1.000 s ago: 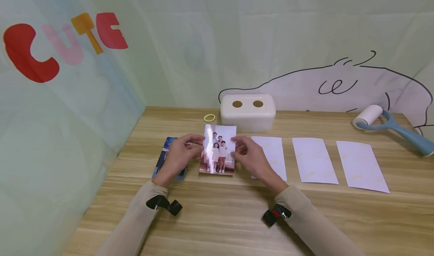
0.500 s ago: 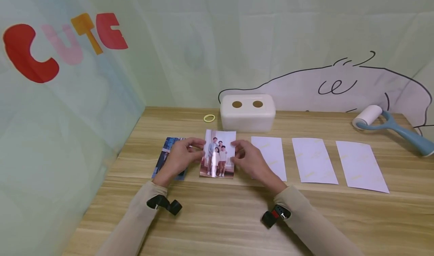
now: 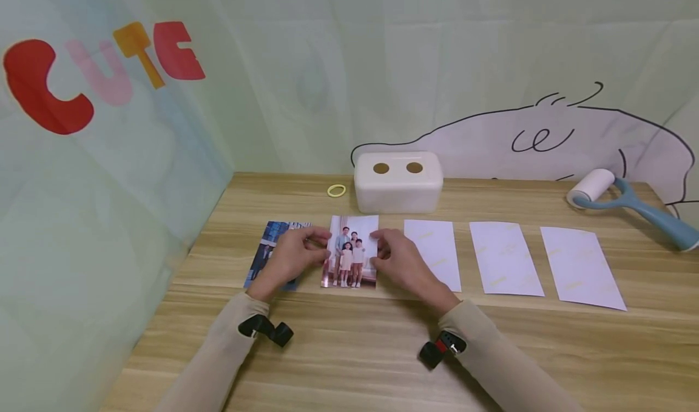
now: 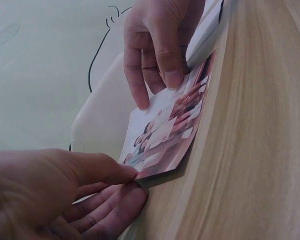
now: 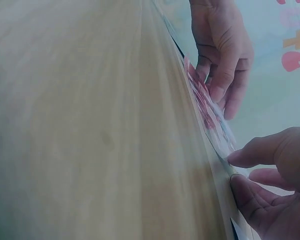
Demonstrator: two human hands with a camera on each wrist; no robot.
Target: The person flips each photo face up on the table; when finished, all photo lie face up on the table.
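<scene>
A glossy family photo [image 3: 354,248], face up, lies low over the wooden table between two hands. My left hand [image 3: 290,255] pinches its left edge, thumb on top and fingers beneath in the left wrist view. On the opposite edge, the right hand [image 3: 405,261] pinches with thumb and fingertips; the right wrist view has this hand [image 5: 277,177] close to the tabletop. Partly covered by my left hand is a second, darker photo [image 3: 260,259] with figures in dark clothes. Right of the family photo, a white sheet [image 3: 437,251] lies partly behind my right wrist.
Two more white sheets [image 3: 505,257] [image 3: 583,267] lie in the row to the right. Behind the photo stand a white box [image 3: 398,190] with two round holes and a yellow ring [image 3: 336,190]. A blue-handled lint roller [image 3: 628,201] lies at the back right.
The family photo has come down toward the table and slightly nearer to me, with both hands still on its edges. Its glare has faded. The other things stay put.
</scene>
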